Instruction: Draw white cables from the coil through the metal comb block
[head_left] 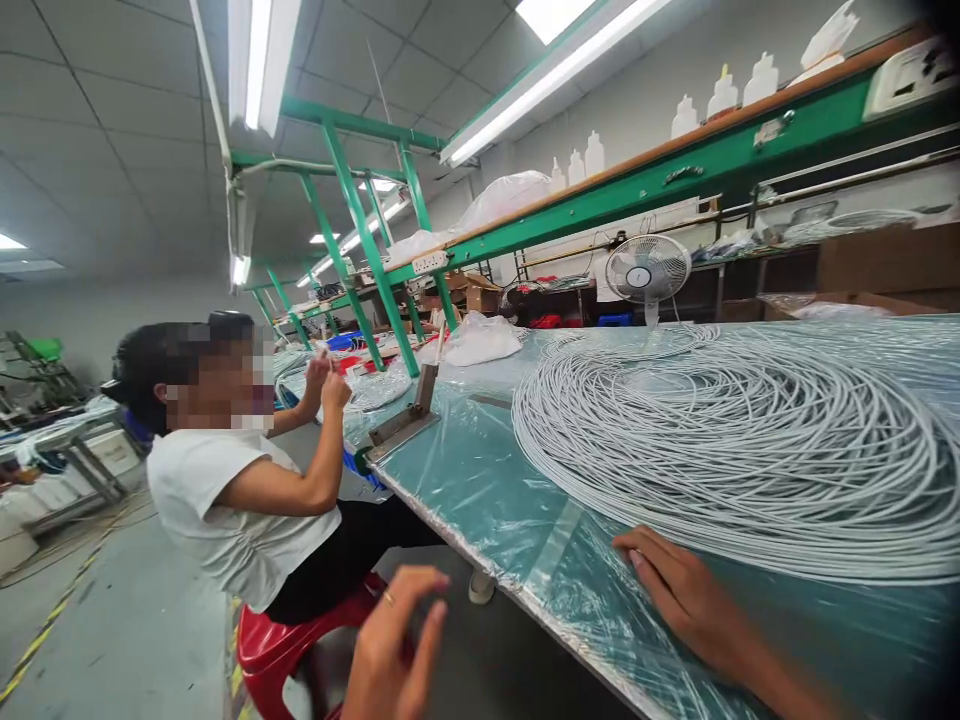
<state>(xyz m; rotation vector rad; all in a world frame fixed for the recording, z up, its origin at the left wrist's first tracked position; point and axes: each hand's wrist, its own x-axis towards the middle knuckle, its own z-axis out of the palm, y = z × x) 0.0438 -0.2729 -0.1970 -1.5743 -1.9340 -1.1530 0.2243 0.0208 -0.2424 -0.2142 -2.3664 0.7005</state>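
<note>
My left hand [397,640] is raised off the table's near edge, with the thumb and bent forefinger apart and nothing between them. A ring shows on one finger. Low over the table, beside the front of a large coil of thin white cable [720,460], is my right hand [679,590]. Its fingers are loosely stretched and no object shows in them; some fingers are hidden beneath the hand. The coil lies flat on the green tabletop [480,490], which has a clear plastic cover.
A co-worker in a white shirt [232,500] sits on a red stool [262,650] to the left, both hands raised. A metal bracket-like tool [409,415] is fixed at the table corner. A fan [649,270] stands behind the coil. White bottles [724,95] line the green shelf [637,190].
</note>
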